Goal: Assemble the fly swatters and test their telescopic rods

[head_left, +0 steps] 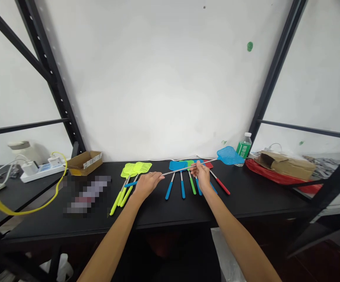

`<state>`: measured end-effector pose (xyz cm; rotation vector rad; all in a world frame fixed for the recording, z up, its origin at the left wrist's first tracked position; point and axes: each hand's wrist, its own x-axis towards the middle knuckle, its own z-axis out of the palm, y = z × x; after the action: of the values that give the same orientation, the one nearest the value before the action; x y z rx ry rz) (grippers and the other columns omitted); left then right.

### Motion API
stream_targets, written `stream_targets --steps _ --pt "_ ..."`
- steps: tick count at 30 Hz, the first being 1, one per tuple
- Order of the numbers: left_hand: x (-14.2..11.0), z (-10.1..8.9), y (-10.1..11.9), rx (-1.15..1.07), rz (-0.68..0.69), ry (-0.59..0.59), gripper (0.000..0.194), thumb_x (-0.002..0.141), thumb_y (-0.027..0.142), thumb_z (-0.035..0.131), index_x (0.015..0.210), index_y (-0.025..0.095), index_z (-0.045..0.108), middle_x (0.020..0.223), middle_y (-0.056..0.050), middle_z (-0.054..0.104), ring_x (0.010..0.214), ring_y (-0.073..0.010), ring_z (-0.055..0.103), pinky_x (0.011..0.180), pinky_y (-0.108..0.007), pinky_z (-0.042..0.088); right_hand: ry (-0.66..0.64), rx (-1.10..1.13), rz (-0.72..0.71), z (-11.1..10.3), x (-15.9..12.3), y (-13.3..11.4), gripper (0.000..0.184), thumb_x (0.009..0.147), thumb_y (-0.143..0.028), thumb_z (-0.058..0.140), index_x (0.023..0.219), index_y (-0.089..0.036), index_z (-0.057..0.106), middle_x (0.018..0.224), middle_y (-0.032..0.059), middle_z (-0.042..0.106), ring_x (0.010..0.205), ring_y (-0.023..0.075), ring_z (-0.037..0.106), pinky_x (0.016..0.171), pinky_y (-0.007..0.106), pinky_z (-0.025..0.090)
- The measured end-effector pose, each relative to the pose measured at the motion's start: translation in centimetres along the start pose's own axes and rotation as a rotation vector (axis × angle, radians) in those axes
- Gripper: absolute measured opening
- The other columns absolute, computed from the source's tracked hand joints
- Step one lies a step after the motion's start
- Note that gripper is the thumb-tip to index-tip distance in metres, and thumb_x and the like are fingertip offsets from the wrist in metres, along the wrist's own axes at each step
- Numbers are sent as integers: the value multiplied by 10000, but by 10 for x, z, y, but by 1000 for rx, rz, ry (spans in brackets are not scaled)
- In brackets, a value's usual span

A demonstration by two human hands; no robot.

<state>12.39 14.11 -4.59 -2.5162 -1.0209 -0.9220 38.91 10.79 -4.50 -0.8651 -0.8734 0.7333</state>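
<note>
A blue fly swatter (230, 155) is held slantwise above the table, its mesh head up at the right and its blue handle end (131, 184) showing left of my left hand. My left hand (149, 183) is closed round it where handle meets shaft. Farther along, my right hand (200, 175) pinches the thin metal shaft. Beneath and beside the right hand lie several swatters with blue, green and red handles, among them a red-handled swatter (224, 187). Several yellow-green swatters (130, 169) lie overlapping to the left of my left hand.
A small open cardboard box (85, 162) and a white power strip (43, 172) sit at the left, near a yellow cable (61, 182). A green-labelled bottle (243, 149) stands at the right, before a red bag (271, 172) and a cardboard piece (287, 164). Black shelf posts (268, 82) flank the table.
</note>
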Motion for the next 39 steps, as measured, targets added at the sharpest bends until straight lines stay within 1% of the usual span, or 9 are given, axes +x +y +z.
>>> stream_targets --steps 4,13,18,21,23,26,29,33,39 --pt "1 1 -1 36 26 -22 402 997 481 363 1009 214 663 827 -57 711 755 -161 660 627 -237 409 50 -9 -6 -17 10 -6 534 695 -692 680 716 -158 658 576 41 637 454 149 540 393 260 337" --pt "-12 0 -17 85 22 -7 360 992 461 397 1048 228 666 891 -57 734 796 -171 685 647 -239 432 134 55 29 -28 30 -6 518 665 -662 723 684 -152 634 528 23 594 441 131 530 379 240 331" --pt "-14 -3 -18 64 -1 -4 356 983 472 418 1060 229 668 902 -61 740 800 -174 689 658 -242 450 234 77 15 -56 49 -10 526 682 -669 709 666 -150 621 503 4 563 439 116 522 385 230 350" --pt "-15 -2 -21 61 13 2 336 982 457 432 1048 230 671 893 -58 740 799 -176 690 648 -239 446 248 78 11 -72 53 -12 502 703 -646 709 669 -153 620 506 7 569 442 116 525 388 231 366" --pt "-15 -1 -23 80 39 19 328 985 440 433 1046 223 671 887 -58 741 793 -177 690 629 -240 433 245 81 11 -77 54 -12 484 713 -631 711 674 -158 618 507 7 573 444 116 529 390 228 375" --pt "-16 -2 -27 127 67 72 313 982 425 448 1036 220 678 881 -57 746 756 -178 684 595 -254 405 245 89 20 -79 54 -9 474 725 -624 707 678 -162 612 506 5 579 441 113 535 389 221 383" --pt "-17 -7 -32 163 54 145 277 970 397 484 1009 221 694 875 -53 749 755 -189 672 634 -286 404 277 111 19 -81 54 -8 459 745 -607 700 682 -160 615 509 6 587 442 108 540 397 215 397" --pt "-18 -16 -37 215 5 220 246 963 338 502 968 216 715 842 -61 745 765 -216 648 742 -344 390 317 145 21 -82 55 -10 437 765 -586 692 689 -163 612 504 -2 585 431 101 535 396 212 399" --pt "-19 -25 -40 280 -119 276 226 951 293 510 978 222 723 871 -73 748 846 -254 623 847 -413 327 320 146 36 -73 52 -10 433 784 -571 679 698 -150 627 519 4 597 443 101 552 402 208 401"
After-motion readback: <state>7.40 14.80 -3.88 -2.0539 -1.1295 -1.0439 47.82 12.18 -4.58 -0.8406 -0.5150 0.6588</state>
